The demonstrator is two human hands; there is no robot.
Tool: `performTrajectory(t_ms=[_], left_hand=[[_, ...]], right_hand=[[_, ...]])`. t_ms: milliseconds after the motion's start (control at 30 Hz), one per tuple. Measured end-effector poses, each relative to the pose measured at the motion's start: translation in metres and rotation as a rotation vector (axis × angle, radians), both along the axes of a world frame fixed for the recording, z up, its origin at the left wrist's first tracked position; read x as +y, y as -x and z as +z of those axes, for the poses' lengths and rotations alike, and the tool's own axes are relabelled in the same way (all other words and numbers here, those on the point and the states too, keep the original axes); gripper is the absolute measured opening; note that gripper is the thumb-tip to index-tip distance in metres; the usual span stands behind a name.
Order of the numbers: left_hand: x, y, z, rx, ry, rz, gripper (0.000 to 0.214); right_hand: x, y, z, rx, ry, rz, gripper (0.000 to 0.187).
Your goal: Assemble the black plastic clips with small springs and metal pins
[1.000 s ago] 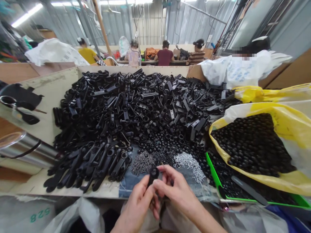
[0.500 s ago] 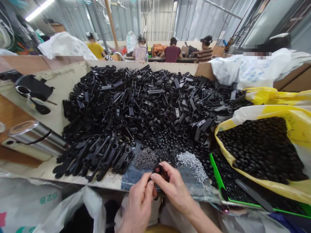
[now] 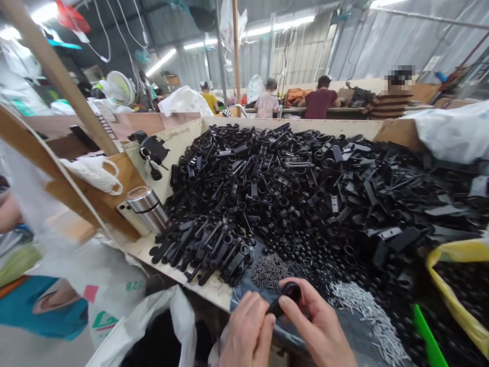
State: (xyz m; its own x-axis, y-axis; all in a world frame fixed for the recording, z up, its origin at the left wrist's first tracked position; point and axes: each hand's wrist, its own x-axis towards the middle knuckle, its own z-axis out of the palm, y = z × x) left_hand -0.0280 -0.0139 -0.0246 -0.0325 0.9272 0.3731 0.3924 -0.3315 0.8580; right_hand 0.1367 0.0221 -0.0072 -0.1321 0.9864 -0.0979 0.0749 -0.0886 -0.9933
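One black part between left hand, right hand | tray | metal walls

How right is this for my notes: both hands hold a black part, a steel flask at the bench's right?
In the head view, the flask sits at the bench's left, not right; the left hand and right hand hold the black part.

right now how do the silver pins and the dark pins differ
The silver pins are bright metal, while the dark pins are dark grey. The silver pins spread in a long, loose strip, while the dark pins form a compact heap. Both are small, thin and loose, lying on the blue cloth.
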Motion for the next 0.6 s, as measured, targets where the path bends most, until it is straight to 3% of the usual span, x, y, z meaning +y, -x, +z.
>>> performTrajectory(t_ms=[67,167,267,367,467,600], left_hand=[[0.004,0.009,0.008,0.030,0.003,0.100,0.024],[0.019,0.038,0.034,0.275,-0.032,0.153,0.020],[0.041,0.073,0.055,0.488,-0.150,0.416,0.019],[0.066,0.103,0.060,0.670,-0.205,0.661,0.024],[0.086,0.121,0.052,0.673,-0.166,0.769,0.023],[0.096,0.129,0.037,0.659,-0.126,0.783,0.021]], right_hand=[[0.016,0.017,0.009,-0.038,-0.030,0.045,0.047],[0.050,0.051,0.027,-0.006,-0.108,0.160,0.042],[0.084,0.097,0.047,-0.042,-0.242,0.288,0.038],[0.114,0.132,0.061,-0.164,-0.326,0.297,0.034],[0.140,0.134,0.065,-0.367,-0.401,0.214,0.036],[0.161,0.099,0.057,-0.699,-0.408,0.065,0.017]])
